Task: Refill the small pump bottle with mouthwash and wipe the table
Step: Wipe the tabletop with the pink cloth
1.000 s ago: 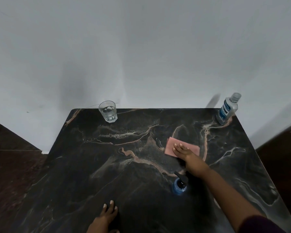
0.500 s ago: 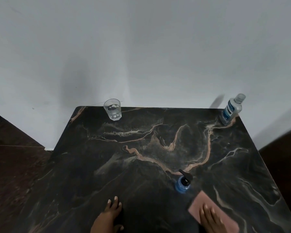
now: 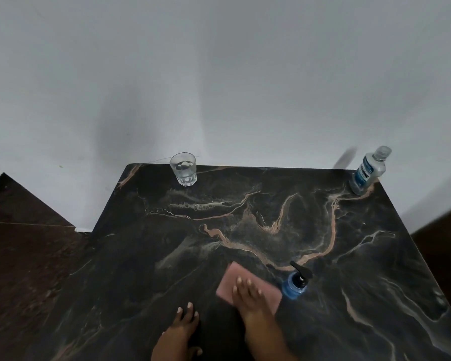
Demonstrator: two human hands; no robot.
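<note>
Mouthwash bottle (image 3: 367, 171), blue label reading LISTERINE, far right on table (image 3: 146, 256). Right hand (image 3: 248, 295) flat, fingers straight, pressed on pink cloth (image 3: 228, 282) just left of small blue pump bottle (image 3: 294, 285). Left hand (image 3: 179, 332) flat on table, near edge.

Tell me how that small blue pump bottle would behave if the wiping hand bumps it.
The small blue pump bottle stands upright, close beside the pink cloth under the right hand. It looks short and squat, so a light nudge would probably slide it across the smooth marble table rather than tip it. Its black pump head sticks out sideways, so a knock up there could topple it.
</note>
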